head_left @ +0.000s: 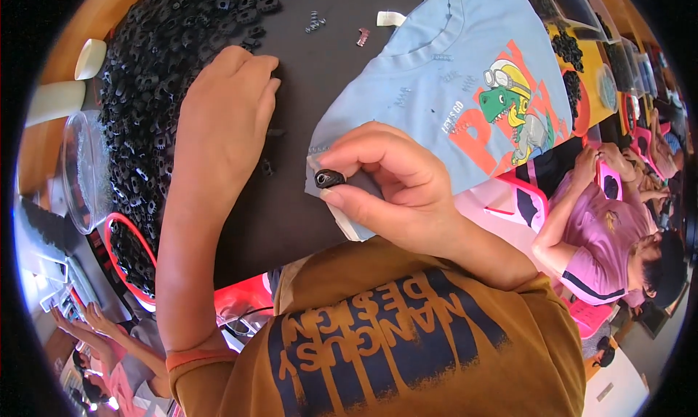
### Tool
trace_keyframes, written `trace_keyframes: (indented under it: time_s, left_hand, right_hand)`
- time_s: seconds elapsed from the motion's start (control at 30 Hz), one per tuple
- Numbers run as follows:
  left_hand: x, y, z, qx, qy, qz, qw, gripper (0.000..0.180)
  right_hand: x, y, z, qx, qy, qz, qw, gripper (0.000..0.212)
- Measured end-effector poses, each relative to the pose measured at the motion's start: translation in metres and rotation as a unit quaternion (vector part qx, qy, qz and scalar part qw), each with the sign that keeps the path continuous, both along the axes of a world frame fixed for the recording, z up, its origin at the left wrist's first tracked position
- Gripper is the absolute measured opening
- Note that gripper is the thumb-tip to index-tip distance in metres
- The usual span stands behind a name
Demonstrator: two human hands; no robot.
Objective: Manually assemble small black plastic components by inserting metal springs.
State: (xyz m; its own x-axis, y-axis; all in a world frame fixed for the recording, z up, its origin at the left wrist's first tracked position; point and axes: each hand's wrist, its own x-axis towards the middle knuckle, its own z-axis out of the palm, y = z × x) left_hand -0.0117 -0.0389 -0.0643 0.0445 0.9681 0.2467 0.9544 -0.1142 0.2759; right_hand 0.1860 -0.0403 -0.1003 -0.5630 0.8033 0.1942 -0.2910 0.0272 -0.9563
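My right hand (400,181) pinches a small black claw hair clip (330,178) between thumb and forefinger, above the lower left edge of a light blue T-shirt. A round metallic bit, like a spring end, shows at the clip's tip. My left hand (229,111) rests at the right edge of a big heap of black claw clip pieces (138,126), its fingers curled. Its fingertips are partly hidden, so I cannot make out what they hold. Between my hands a loose black piece (269,167) lies on the dark tabletop (251,231).
The T-shirt (407,61), printed with a green dinosaur, covers the table's right side with several small springs on it. A reddish clip piece (363,37) lies beyond it. A clear round container (83,173) and a red-rimmed basket (109,235) stand left. A person in pink (603,231) works at right.
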Motion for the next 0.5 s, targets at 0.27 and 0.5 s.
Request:
trace_keyframes:
  time_s: [0.27, 0.5]
  left_hand:
    - [0.013, -0.022, 0.005, -0.031, -0.098, 0.013, 0.995, 0.006]
    - [0.001, -0.025, 0.011, -0.015, -0.151, 0.068, 0.986, 0.011]
  right_hand:
    - [0.013, 0.007, 0.001, -0.014, -0.004, 0.092, 0.996, 0.034]
    - [0.013, 0.005, 0.001, -0.014, -0.007, 0.093, 0.996, 0.033]
